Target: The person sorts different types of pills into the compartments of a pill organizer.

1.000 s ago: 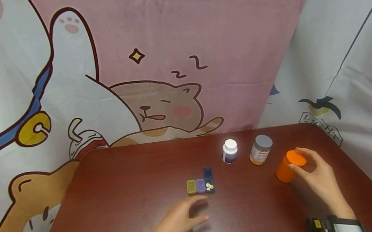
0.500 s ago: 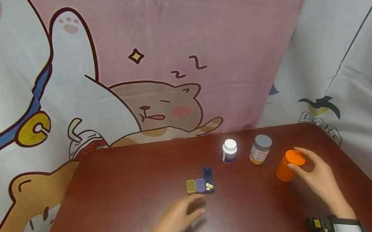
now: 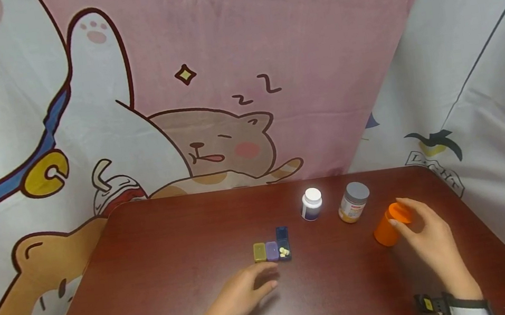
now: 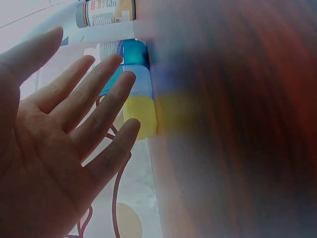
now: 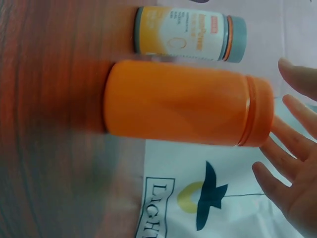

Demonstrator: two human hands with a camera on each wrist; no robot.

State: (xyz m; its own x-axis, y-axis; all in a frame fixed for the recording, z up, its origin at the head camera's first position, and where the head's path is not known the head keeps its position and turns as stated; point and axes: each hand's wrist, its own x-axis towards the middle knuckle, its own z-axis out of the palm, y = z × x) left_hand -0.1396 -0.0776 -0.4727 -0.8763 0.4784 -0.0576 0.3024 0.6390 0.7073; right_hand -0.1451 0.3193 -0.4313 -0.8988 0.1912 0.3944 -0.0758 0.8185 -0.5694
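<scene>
My right hand (image 3: pixel 428 241) is at the top of an upright orange bottle (image 3: pixel 386 231), its thumb and fingers spread on either side of the cap. In the right wrist view, the thumb (image 5: pixel 302 82) stands off the orange cap (image 5: pixel 260 111), and some fingers lie partly behind it. My left hand (image 3: pixel 239 295) holds nothing; its fingers are spread near a small pill organizer (image 3: pixel 272 251). The organizer's yellow and purple lids are down. Its dark blue lid (image 3: pixel 282 233) is raised, showing several pale tablets (image 3: pixel 284 252) inside.
Behind the organizer stands a white bottle (image 3: pixel 312 204) with a dark blue lower part. A grey-lidded supplement jar (image 3: pixel 354 202) is between it and the orange bottle. A cartoon-printed cloth (image 3: pixel 307 65) hangs beyond the far edge of the brown table (image 3: pixel 172 237).
My right hand has shifted slightly left over the orange cap. The left hand has drawn back a little to the left. The bottles and organizer stand where they were.
</scene>
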